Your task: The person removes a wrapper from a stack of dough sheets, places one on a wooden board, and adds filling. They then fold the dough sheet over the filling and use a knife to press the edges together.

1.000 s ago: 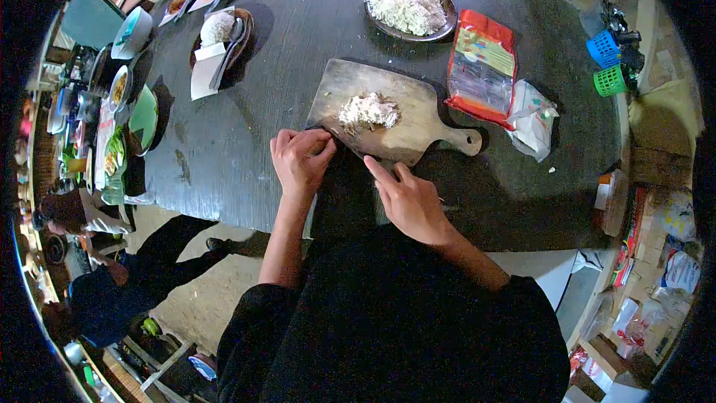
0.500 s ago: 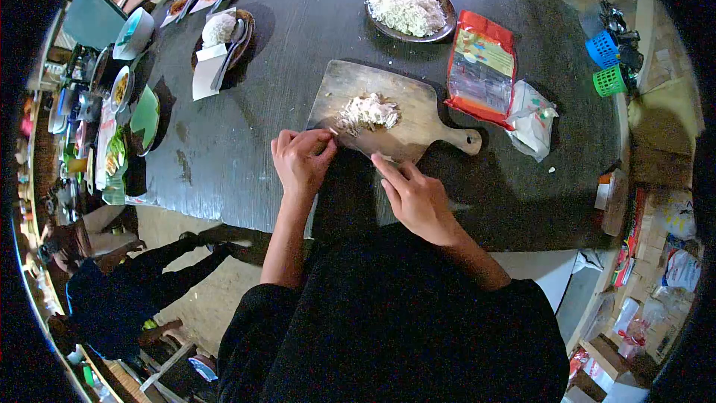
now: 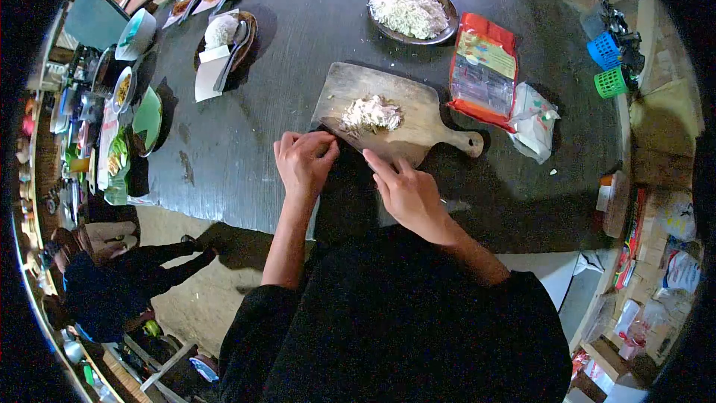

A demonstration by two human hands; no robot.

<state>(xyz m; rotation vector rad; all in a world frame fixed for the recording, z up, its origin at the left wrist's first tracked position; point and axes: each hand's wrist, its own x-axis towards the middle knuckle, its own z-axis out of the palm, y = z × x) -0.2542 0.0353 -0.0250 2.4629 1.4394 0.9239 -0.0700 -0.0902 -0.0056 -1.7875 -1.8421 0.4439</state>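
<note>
A wooden cutting board (image 3: 425, 108) with a handle lies on the dark table, bearing a small heap of pale shredded food (image 3: 373, 113). At the board's near left edge my left hand (image 3: 302, 164) is closed in a pinch. Whatever sits between its thumb and fingertips is too small to name. My right hand (image 3: 410, 198) is at the board's near edge, wrapped round a knife, its index finger stretched forward along it. The knife's blade (image 3: 349, 139) shows only faintly, pointing left toward my left fingertips; the handle is hidden in the palm.
Beyond the board stands a plate of white shreds (image 3: 410, 11). A red packet (image 3: 483, 67) and a white plastic bag (image 3: 533, 123) lie to the right. Plates with rice mounds (image 3: 221, 31) and a green bowl (image 3: 147, 121) are at the left. Another person (image 3: 112, 283) is at lower left.
My right hand has shifted slightly left and nearer my left hand, which stays at the board's edge. The person at lower left has changed posture, drawing further left.
</note>
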